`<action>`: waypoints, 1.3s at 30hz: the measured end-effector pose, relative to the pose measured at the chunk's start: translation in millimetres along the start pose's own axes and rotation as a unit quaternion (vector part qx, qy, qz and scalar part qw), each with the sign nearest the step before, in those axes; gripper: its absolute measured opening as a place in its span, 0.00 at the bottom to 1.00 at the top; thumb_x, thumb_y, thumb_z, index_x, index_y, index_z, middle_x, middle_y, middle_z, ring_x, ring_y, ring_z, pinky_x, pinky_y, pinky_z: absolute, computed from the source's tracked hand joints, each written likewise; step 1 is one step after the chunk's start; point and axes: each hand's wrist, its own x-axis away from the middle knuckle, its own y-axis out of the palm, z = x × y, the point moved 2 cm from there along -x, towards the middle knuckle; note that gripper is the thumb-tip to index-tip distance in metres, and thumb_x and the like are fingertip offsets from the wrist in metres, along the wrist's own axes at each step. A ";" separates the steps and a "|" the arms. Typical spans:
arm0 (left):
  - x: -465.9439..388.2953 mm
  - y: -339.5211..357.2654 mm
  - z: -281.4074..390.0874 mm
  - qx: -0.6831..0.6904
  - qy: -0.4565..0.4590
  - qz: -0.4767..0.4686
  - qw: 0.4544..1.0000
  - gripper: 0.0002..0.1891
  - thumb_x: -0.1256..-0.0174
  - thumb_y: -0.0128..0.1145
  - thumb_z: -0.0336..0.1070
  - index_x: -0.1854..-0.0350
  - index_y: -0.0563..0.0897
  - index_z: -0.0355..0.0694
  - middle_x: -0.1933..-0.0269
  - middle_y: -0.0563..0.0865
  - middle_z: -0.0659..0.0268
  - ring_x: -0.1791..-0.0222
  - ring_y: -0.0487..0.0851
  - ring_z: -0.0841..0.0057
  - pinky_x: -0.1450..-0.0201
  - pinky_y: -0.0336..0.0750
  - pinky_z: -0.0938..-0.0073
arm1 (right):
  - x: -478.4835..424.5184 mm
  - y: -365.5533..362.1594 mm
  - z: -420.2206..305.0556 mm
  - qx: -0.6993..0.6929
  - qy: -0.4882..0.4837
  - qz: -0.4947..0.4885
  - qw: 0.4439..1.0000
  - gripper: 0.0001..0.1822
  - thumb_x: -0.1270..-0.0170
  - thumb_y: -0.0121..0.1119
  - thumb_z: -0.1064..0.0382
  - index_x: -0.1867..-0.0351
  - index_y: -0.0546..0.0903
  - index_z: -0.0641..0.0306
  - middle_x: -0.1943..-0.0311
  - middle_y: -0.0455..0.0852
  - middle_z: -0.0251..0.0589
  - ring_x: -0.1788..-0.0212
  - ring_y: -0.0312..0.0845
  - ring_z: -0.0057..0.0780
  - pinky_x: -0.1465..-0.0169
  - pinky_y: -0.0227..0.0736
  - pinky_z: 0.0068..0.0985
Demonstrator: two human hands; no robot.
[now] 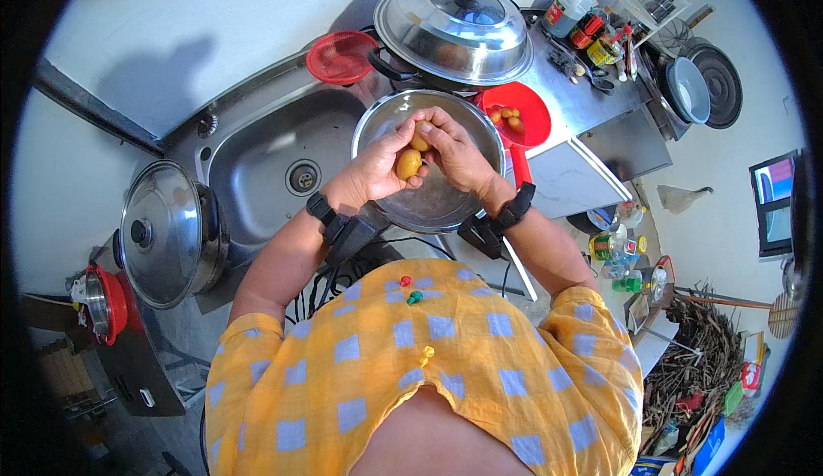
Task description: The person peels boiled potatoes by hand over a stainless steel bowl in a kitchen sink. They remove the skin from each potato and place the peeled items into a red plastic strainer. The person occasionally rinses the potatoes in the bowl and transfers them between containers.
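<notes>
Two small yellow, potato-like pieces are between my hands, above a stainless steel basin (pixel 443 209). My left hand (pixel 379 171) curls around the lower potato (pixel 408 164). The thumb and fingers of my right hand (pixel 456 151) close on the upper potato (pixel 421 136), which my left fingertips also seem to touch. My fingers partly cover both pieces. Right of the basin sits a red plastic dipper (pixel 537 106), its handle towards me. Several similar yellow pieces (pixel 506 116) lie in it.
A steel sink (pixel 270 135) lies left of the basin, with a red strainer basket (pixel 341 58) at its back edge. Behind stands a large lidded pot (pixel 450 45). Another lidded pot (pixel 164 235) is at far left. Bottles (pixel 569 10) line the counter's back right.
</notes>
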 end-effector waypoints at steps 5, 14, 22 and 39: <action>-2.1 0.9 0.5 -0.071 0.014 0.016 0.997 0.19 0.38 0.48 0.60 0.59 0.73 0.49 0.71 0.76 0.68 0.74 0.75 0.79 0.76 0.67 0.80 | -5.2 -3.8 4.5 0.026 0.040 0.019 0.999 0.15 0.31 0.41 0.54 0.57 0.74 0.62 0.62 0.78 0.36 0.62 0.74 0.18 0.63 0.71 0.13; -3.4 -1.6 -0.1 0.041 -0.007 0.006 0.999 0.20 0.39 0.47 0.62 0.63 0.74 0.49 0.76 0.74 0.70 0.77 0.71 0.82 0.78 0.63 0.82 | -2.8 1.0 -0.8 -0.005 -0.014 -0.053 0.998 0.18 0.32 0.44 0.53 0.49 0.69 0.62 0.57 0.74 0.36 0.55 0.71 0.22 0.52 0.68 0.19; -7.0 1.6 2.1 0.013 0.009 0.042 0.999 0.23 0.41 0.46 0.65 0.66 0.76 0.48 0.74 0.75 0.70 0.76 0.73 0.80 0.78 0.66 0.80 | 2.6 10.7 -16.7 0.222 -0.075 0.041 0.971 0.20 0.33 0.45 0.50 0.51 0.70 0.64 0.65 0.78 0.42 0.62 0.74 0.25 0.59 0.70 0.20; -6.6 6.6 3.0 0.017 -0.014 0.076 0.997 0.22 0.45 0.53 0.64 0.70 0.75 0.48 0.79 0.73 0.72 0.81 0.71 0.82 0.80 0.62 0.84 | -8.3 0.8 -3.1 -0.020 0.011 0.011 1.000 0.21 0.30 0.40 0.49 0.53 0.73 0.65 0.61 0.78 0.36 0.64 0.73 0.19 0.61 0.70 0.16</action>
